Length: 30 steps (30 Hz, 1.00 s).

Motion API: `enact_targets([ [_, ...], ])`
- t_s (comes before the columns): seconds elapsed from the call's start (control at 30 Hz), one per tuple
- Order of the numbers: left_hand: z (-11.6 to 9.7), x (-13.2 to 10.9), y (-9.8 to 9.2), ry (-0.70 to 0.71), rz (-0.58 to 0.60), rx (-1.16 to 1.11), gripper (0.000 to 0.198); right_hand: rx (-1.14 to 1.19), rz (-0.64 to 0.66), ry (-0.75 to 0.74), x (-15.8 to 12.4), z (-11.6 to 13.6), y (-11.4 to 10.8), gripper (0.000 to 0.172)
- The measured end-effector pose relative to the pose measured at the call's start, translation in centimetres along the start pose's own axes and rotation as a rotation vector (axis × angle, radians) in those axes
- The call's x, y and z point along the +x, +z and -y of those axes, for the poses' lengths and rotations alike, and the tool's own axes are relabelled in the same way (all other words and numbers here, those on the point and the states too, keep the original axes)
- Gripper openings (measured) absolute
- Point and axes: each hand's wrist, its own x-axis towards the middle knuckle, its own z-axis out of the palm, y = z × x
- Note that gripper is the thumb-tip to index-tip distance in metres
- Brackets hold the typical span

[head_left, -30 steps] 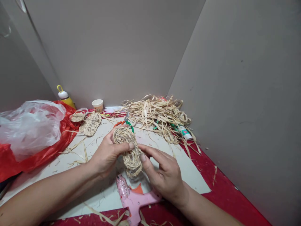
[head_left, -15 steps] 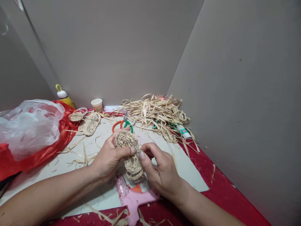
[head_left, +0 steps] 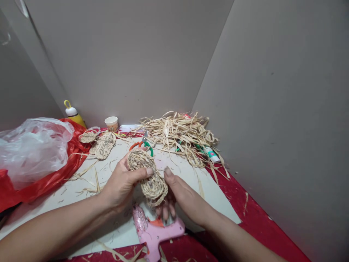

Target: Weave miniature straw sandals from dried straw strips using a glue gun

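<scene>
Both my hands hold a small woven straw sole [head_left: 148, 174], shaped like a tiny sandal, above the white board. My left hand [head_left: 122, 182] grips its far end, thumb pressed on top and fingers behind. My right hand [head_left: 178, 193] cups the near end from below, with the thumb along the right edge and the fingers curled under it. A pink glue gun [head_left: 156, 231] lies on the board just beneath my hands.
A pile of loose straw strips [head_left: 181, 136] lies at the back with a white tube [head_left: 211, 154] and orange-green scissors [head_left: 140, 145]. Other woven soles [head_left: 103, 145], a paper cup [head_left: 112, 123], a yellow bottle [head_left: 73, 113] and plastic bags [head_left: 32, 149] are at the left. Grey walls close in behind and right.
My right hand has turned palm up and slid beneath the sole; earlier its fingertips pinched the right edge. The sole has tilted a little to the left.
</scene>
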Motion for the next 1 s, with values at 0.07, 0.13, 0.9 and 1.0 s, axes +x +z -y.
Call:
enact_targets([
  [0.07,-0.4,0.0,0.0,0.013,0.001,0.007,0.045,0.063,-0.124,0.001,0.5,-0.3,-0.1,0.069],
  [0.13,-0.6,0.0,0.0,0.01,0.018,0.02,0.041,0.088,-0.361,-0.091,0.8,-0.4,-0.5,0.06],
  [0.9,0.6,0.1,-0.9,0.184,0.197,0.663,0.064,0.157,-0.432,-0.256,0.4,0.5,0.2,0.016],
  [1.0,1.5,0.2,-1.7,0.493,0.188,0.892,0.077,0.19,-0.505,-0.244,0.5,0.4,0.3,0.017],
])
